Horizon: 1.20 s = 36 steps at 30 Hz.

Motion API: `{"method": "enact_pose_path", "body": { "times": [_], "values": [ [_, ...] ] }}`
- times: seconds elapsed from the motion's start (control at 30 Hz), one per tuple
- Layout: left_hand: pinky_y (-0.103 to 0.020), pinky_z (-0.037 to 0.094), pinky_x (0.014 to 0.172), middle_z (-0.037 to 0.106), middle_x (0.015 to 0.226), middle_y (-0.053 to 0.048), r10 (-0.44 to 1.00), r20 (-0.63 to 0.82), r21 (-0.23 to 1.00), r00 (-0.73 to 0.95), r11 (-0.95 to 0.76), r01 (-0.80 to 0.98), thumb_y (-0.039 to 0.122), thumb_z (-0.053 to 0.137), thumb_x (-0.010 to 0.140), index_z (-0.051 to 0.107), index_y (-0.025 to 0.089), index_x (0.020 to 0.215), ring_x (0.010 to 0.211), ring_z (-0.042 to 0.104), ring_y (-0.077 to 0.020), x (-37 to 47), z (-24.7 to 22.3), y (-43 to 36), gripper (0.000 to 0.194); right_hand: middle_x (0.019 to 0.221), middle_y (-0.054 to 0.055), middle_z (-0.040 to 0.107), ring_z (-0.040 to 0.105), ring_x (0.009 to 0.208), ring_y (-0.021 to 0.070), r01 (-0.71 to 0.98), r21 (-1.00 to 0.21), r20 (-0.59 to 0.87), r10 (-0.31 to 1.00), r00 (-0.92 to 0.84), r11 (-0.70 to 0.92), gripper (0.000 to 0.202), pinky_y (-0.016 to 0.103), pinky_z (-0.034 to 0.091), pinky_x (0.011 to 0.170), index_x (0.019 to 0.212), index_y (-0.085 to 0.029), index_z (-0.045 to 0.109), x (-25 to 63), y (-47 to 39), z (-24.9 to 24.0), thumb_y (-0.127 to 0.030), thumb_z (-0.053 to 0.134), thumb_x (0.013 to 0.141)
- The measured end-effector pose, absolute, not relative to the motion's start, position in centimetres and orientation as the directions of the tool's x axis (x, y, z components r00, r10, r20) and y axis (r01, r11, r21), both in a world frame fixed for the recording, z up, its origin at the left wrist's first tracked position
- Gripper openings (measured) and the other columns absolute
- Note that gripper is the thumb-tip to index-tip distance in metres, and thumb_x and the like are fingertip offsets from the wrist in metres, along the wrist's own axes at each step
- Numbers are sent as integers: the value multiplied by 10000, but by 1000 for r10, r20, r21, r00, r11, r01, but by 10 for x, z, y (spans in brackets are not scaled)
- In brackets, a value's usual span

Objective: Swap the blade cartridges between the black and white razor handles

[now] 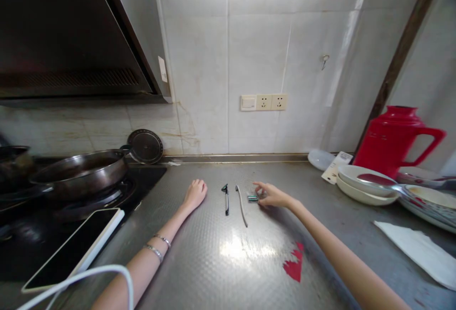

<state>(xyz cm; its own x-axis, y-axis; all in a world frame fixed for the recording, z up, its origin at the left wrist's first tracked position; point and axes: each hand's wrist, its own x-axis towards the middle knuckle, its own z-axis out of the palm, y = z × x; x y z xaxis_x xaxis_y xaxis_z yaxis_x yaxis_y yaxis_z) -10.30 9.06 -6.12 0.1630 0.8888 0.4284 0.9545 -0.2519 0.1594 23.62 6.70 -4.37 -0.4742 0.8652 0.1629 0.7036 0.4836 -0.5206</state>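
My left hand (195, 193) rests on the metal counter with its fingers curled in, and nothing shows in it. To its right lies a razor (226, 201) with a dark head and slim handle. Beside that is a thin, slightly bent grey stick (242, 206). My right hand (271, 195) is at the right end of this row, its index finger stretched out and apart from the thumb. Right at its fingertips are small green and silver cylinders (252, 199) that look like batteries; I cannot tell whether the fingers touch them.
On the left, a pan (80, 172) stands on the black stove, and a phone (73, 248) lies at its edge near a white cable (107, 269). Stacked bowls (365, 196), a red thermos (390, 139) and white paper (418, 250) occupy the right. A red patch (295, 266) marks the counter.
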Motion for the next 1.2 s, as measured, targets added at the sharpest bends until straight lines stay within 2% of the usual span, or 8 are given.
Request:
{"method": "enact_pose_path", "body": {
  "times": [0.13,0.23,0.33,0.47,0.63,0.83,1.2],
  "values": [
    [-296,369,815,600,902,-82,891,424,154,160,-246,957,228,331,890,591,162,823,897,515,-194,-102,-60,89,276,1049,92,630,586,866,203,694,-537,162,866,-473,479,724,321,449,794,1301,-131,419,238,68,-44,-182,629,611],
    [-294,372,811,598,904,-84,893,424,149,151,-234,961,230,327,892,587,162,828,900,517,-195,-102,-59,88,277,1063,106,633,582,938,225,715,-520,264,884,-386,468,620,338,435,846,1267,-130,468,248,72,-49,-234,601,671],
    [-299,371,829,599,929,-91,892,428,143,144,-224,964,234,324,893,584,159,856,918,520,-199,-102,-59,88,273,1112,110,625,544,1059,233,834,-421,379,904,-196,358,434,355,384,940,1181,-159,556,267,77,-57,-221,501,755],
    [-297,369,861,606,993,-99,893,428,142,144,-223,964,231,329,888,583,155,927,973,522,-200,-103,-61,90,268,1215,125,574,477,1170,248,922,-336,372,926,-59,194,387,378,362,969,1169,-169,568,292,77,-69,-232,428,814],
    [-311,357,914,596,1097,-131,905,405,154,132,-210,965,188,385,845,567,122,1047,1068,507,-222,-105,-65,93,280,1220,138,576,494,1159,252,950,-267,337,939,-65,161,367,365,359,964,1116,-153,608,299,71,-79,-259,395,837],
    [-299,370,924,627,1062,-114,919,359,167,162,-234,958,158,396,827,606,137,1003,1043,536,-207,-106,-65,94,274,1247,132,561,478,1184,237,967,-221,323,945,-47,123,385,341,334,985,1132,-149,613,296,74,-84,-253,380,843],
    [-334,339,981,601,1138,-133,920,355,157,165,-232,960,168,377,841,599,118,1054,1114,502,-227,-107,-69,96,312,1250,136,557,479,1187,235,975,-176,334,940,-74,139,398,340,337,989,1137,-137,613,298,75,-85,-251,367,844]
  ]
}}
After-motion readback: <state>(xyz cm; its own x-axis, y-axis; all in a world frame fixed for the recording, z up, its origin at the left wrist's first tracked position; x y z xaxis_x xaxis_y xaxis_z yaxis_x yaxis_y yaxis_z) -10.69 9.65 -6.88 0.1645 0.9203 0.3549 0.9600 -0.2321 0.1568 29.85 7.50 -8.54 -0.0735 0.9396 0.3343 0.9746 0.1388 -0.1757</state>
